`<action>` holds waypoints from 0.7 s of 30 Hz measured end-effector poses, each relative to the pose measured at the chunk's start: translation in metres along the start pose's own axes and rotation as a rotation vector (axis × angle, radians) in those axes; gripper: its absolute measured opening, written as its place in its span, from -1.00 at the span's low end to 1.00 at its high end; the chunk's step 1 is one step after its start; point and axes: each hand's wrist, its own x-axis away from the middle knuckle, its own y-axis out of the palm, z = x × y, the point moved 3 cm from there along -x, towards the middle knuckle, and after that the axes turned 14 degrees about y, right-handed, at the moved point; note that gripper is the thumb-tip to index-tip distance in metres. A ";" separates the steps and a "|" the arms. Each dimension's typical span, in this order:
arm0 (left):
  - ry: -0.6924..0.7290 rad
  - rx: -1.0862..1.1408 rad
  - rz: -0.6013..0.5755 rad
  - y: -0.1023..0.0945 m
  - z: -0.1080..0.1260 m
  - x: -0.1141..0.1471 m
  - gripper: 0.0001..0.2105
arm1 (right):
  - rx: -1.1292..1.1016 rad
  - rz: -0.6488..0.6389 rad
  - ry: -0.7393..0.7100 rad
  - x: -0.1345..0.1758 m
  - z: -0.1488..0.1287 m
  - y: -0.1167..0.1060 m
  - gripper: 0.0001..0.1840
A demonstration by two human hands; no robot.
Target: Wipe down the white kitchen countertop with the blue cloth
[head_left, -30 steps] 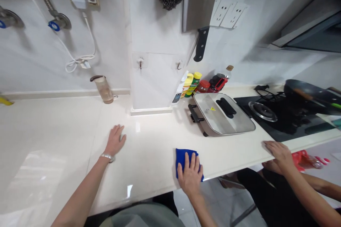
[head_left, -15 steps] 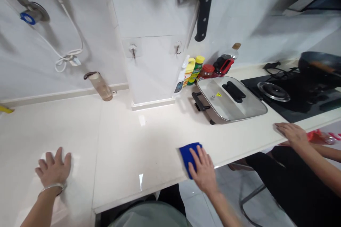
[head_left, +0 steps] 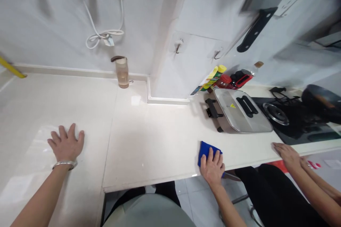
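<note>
The left hand (head_left: 66, 147) lies palm down on the white counter (head_left: 149, 142), fingers spread wide, with nothing in its grasp. A bracelet (head_left: 64, 164) circles its wrist. The right hand (head_left: 213, 168) rests on top of a folded blue cloth (head_left: 204, 149), fingers stretched out and a little apart, thumb set off to the left. The cloth is on the counter at its front edge, partly hidden under that hand; its top left part shows past the fingertips. The two hands are well apart, on either side of a seam in the counter.

Beyond the cloth and to its right stands a lidded pan (head_left: 247, 117), near the cloth but not touching it. Behind the pan are a red-lidded jar (head_left: 225, 81) and other containers, and to its right is a black stove (head_left: 293, 140) with a wok (head_left: 319, 101). A jug (head_left: 122, 74) stands by the back wall, between the two hands as seen from above. At the right, another person's hand (head_left: 287, 154) rests at the counter's edge, well apart from the cloth
</note>
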 end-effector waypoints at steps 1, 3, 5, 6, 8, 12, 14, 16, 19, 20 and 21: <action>0.001 0.036 0.060 0.000 0.000 0.000 -0.30 | 0.002 -0.003 -0.032 0.012 -0.008 -0.004 -0.32; 0.013 0.091 0.147 0.001 -0.002 0.001 -0.30 | 0.006 -0.016 -0.089 0.039 -0.028 -0.012 -0.34; 0.031 0.119 0.165 0.003 -0.003 0.001 -0.29 | 0.010 -0.043 -0.138 0.065 -0.053 -0.019 -0.34; 0.036 0.130 0.171 0.003 -0.003 0.002 -0.29 | 0.010 -0.058 -0.163 0.077 -0.066 -0.022 -0.35; 0.044 0.147 0.185 0.003 -0.002 0.003 -0.29 | 0.006 -0.097 -0.226 0.099 -0.094 -0.028 -0.34; 0.057 0.161 0.215 0.002 -0.002 0.004 -0.33 | -0.037 -0.234 -0.424 0.135 -0.150 -0.040 -0.28; 0.059 0.168 0.206 0.003 -0.004 0.004 -0.33 | -0.081 -0.323 -0.545 0.150 -0.179 -0.049 -0.21; 0.060 0.178 0.196 0.007 -0.006 0.002 -0.33 | -0.128 -0.411 -0.662 0.165 -0.208 -0.060 -0.17; 0.047 0.177 0.203 0.011 -0.008 0.001 -0.33 | -0.204 -0.504 -0.809 0.186 -0.244 -0.074 -0.18; 0.040 0.173 0.209 0.012 -0.008 0.002 -0.34 | -0.227 -0.521 -0.843 0.191 -0.252 -0.077 -0.19; 0.035 0.170 0.213 0.013 -0.008 0.003 -0.35 | -0.246 -0.530 -0.870 0.195 -0.256 -0.078 -0.18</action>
